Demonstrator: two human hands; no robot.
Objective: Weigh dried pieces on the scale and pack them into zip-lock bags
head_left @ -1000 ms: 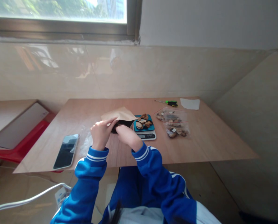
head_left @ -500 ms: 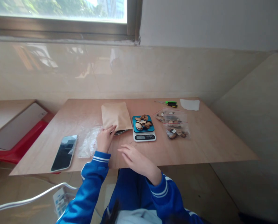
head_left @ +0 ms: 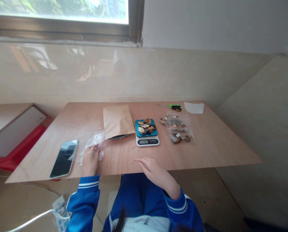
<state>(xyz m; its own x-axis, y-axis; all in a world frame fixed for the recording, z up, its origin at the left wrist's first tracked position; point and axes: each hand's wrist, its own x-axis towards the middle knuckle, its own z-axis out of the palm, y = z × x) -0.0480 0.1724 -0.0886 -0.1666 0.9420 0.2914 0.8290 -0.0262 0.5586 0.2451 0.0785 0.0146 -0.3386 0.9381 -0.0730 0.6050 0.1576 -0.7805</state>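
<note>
My left hand (head_left: 90,159) rests on a pile of clear plastic zip bags (head_left: 93,137), its fingers loosely bent over them; no firm grip on a bag shows. Close to the table's front edge, my right hand (head_left: 151,169) hovers or rests with fingers stretched out and nothing in them. A brown kraft paper bag (head_left: 118,121) lies between the plastic bags and a small digital scale (head_left: 147,141), its dark open mouth facing me. Dried mushroom pieces (head_left: 146,127) are heaped on the scale's blue platform. The display's reading is too small to make out.
Several filled zip bags (head_left: 180,137) with dried pieces lie right of the scale. Behind them are a green-and-black screwdriver (head_left: 175,107) and white paper (head_left: 194,108). A smartphone (head_left: 64,159) lies at the left. A white cable (head_left: 33,220) hangs below the table (head_left: 218,151).
My left hand has left the paper bag's mouth and moved left and toward me onto the clear plastic bags. My right hand has shifted slightly right, still with fingers stretched.
</note>
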